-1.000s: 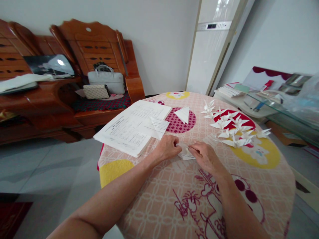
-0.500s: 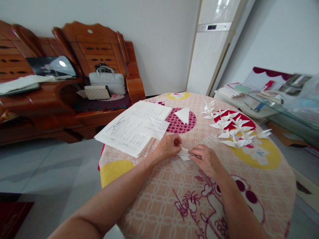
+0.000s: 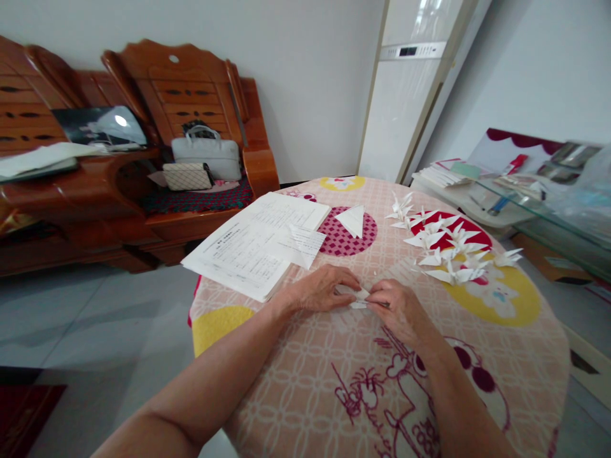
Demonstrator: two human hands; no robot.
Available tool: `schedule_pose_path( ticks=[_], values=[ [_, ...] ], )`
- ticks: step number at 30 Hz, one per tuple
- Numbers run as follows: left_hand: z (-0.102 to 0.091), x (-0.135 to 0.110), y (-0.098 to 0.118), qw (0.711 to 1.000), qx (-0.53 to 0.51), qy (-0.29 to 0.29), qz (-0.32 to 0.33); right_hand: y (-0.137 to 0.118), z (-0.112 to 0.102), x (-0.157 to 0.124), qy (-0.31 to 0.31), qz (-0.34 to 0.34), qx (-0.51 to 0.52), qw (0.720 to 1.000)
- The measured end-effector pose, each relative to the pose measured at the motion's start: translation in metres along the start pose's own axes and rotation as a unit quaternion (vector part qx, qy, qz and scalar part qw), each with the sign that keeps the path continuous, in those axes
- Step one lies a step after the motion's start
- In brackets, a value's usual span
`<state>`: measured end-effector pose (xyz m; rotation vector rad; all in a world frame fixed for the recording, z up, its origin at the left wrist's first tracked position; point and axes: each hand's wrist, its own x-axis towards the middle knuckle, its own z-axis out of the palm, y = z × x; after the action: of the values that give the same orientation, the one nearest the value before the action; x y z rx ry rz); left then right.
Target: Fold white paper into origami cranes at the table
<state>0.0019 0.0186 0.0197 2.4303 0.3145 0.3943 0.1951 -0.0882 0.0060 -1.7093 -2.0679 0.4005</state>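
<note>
Between my two hands, low over the table, is a small piece of folded white paper (image 3: 360,298), mostly covered by fingers. My left hand (image 3: 326,287) is closed on its left side, the fingers curled over it. The fingers of my right hand (image 3: 394,305) pinch its right end; a thin dark strip shows under them. Just beyond my left hand, a loose printed sheet (image 3: 305,247) lies over the corner of a stack of printed papers (image 3: 238,254). A folded white paper triangle (image 3: 351,221) rests farther back. Several white paper cranes (image 3: 453,245) stand together to the right.
The round table wears a pink patterned tablecloth (image 3: 286,381). On the right is a glass-edged side table (image 3: 539,219) with papers and a plastic bag. A wooden bench (image 3: 191,95) holding a grey handbag (image 3: 207,158) stands at the back left, near a tall white air conditioner (image 3: 396,108).
My left hand has shifted right and now covers more of the folded paper. My right hand keeps its pinch almost in place. The view has moved very slightly.
</note>
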Motion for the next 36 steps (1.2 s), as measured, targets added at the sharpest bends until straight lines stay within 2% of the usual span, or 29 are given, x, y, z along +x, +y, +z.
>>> schedule_pose_path(
  ticks=[10, 17, 29, 32, 36],
  values=[
    [0.011, 0.002, -0.001, 0.999, 0.019, 0.027, -0.024, 0.008, -0.005, -0.002, 0.012, 0.054, -0.016, 0.998],
    [0.014, 0.004, 0.001, 0.999, 0.031, 0.031, -0.021, 0.001, -0.009, -0.004, -0.006, 0.116, -0.05, 0.992],
    [0.009, 0.002, -0.004, 0.998, 0.013, 0.037, -0.046, -0.008, -0.003, -0.002, -0.007, 0.178, -0.077, 0.981],
    [0.007, 0.002, -0.005, 0.998, 0.017, 0.039, -0.044, -0.013, -0.001, -0.001, 0.003, 0.159, -0.108, 0.981],
    [0.007, 0.002, -0.006, 0.998, 0.022, 0.04, -0.037, -0.021, 0.003, 0.0, 0.025, 0.077, -0.165, 0.983]
  ],
)
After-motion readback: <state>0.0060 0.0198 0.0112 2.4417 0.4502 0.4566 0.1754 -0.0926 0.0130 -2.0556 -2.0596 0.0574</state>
